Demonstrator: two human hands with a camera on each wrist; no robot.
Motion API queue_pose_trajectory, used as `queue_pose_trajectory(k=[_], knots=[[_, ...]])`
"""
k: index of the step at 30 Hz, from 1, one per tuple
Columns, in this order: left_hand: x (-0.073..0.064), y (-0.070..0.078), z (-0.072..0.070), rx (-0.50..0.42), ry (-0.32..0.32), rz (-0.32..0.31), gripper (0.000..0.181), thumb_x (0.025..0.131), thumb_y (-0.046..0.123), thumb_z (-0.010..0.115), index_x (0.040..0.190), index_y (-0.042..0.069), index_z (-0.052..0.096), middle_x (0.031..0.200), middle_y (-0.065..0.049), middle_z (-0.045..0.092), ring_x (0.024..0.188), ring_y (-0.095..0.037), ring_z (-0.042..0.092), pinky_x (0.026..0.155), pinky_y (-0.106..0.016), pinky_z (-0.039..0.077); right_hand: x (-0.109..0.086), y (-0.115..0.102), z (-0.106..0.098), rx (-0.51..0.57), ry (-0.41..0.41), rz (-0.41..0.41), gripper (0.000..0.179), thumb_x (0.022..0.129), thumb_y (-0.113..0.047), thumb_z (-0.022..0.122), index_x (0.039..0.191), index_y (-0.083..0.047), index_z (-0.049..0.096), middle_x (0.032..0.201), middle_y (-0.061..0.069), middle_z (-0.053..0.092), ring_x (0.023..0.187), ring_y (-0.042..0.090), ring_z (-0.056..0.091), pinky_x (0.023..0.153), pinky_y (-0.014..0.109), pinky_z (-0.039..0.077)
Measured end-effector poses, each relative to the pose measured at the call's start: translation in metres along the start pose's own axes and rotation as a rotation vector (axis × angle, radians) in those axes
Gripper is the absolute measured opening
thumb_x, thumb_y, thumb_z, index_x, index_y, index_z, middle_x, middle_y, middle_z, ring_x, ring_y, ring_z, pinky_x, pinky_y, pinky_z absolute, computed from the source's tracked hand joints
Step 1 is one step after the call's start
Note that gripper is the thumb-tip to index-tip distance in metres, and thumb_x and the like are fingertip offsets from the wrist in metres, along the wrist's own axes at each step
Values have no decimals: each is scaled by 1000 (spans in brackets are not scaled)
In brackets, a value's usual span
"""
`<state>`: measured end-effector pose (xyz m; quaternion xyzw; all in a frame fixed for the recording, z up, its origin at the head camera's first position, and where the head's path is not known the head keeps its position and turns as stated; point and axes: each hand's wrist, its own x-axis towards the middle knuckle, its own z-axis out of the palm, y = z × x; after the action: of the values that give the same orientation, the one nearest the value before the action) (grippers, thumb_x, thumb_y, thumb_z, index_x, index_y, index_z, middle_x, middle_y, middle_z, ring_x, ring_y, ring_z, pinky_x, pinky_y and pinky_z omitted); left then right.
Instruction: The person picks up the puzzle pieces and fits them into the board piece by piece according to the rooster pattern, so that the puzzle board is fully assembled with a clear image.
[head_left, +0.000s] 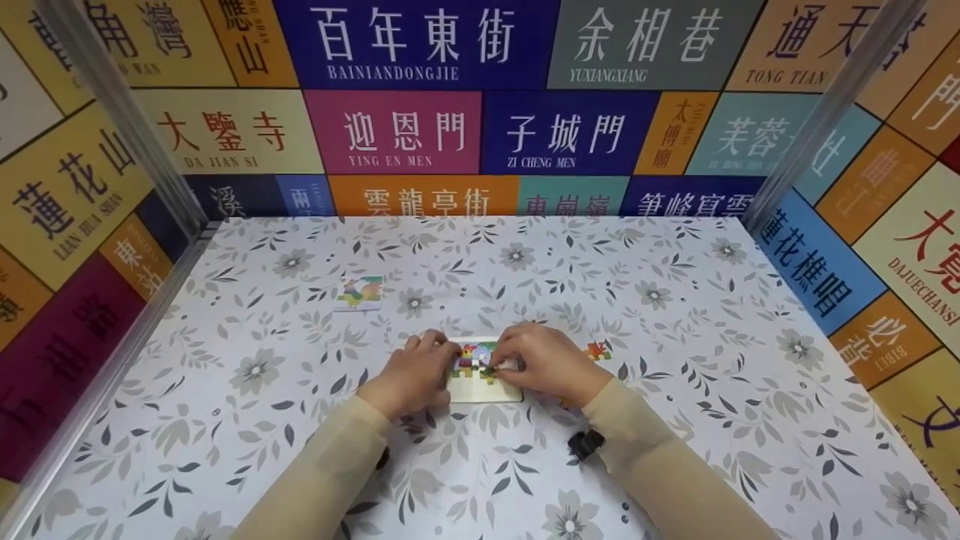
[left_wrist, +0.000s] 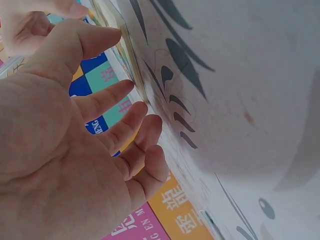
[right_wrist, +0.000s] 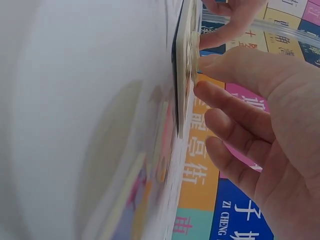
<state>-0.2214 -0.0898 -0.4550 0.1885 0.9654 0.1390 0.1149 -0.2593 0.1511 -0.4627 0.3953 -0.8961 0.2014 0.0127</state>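
Observation:
A small pale puzzle board (head_left: 480,390) lies flat in front of me, with colourful jigsaw pieces (head_left: 466,352) joined along its far part. My left hand (head_left: 416,375) is at the board's left side, its thumb and index finger touching the edge. In the left wrist view, the other fingers of this left hand (left_wrist: 95,125) are spread loosely. My right hand (head_left: 547,364) is over the board's right part and pinches a puzzle piece (right_wrist: 195,50) between thumb and index finger. The fingers partly hide that piece.
A square colourful picture card (head_left: 360,293) lies farther back on the left. Loose orange-red puzzle pieces (head_left: 598,349) lie right of my right hand, and another piece (head_left: 570,406) is partly under the right wrist. Panels with large lettering (head_left: 405,135) surround the flower-patterned table (head_left: 255,367).

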Motion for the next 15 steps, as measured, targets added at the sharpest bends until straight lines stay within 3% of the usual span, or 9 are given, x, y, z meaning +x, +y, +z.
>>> queue_pose_trajectory(k=[8,15], knots=[[1,0,0,6,0,-3,71,77,16,82,142,12,55,148,-15,47,127,-39,49,102,-56,47,9,-5,2,-10,-7,4,9,87,-20,80,95,-20,83,100,-5,72,92,15,64,82,35,54],[1,-1,0,-7,-8,-8,72,77,16,82,144,12,54,149,-16,46,128,-39,49,103,-57,47,13,-3,5,-47,-31,-42,12,86,-17,79,97,-18,84,99,-2,72,90,16,64,80,35,54]])
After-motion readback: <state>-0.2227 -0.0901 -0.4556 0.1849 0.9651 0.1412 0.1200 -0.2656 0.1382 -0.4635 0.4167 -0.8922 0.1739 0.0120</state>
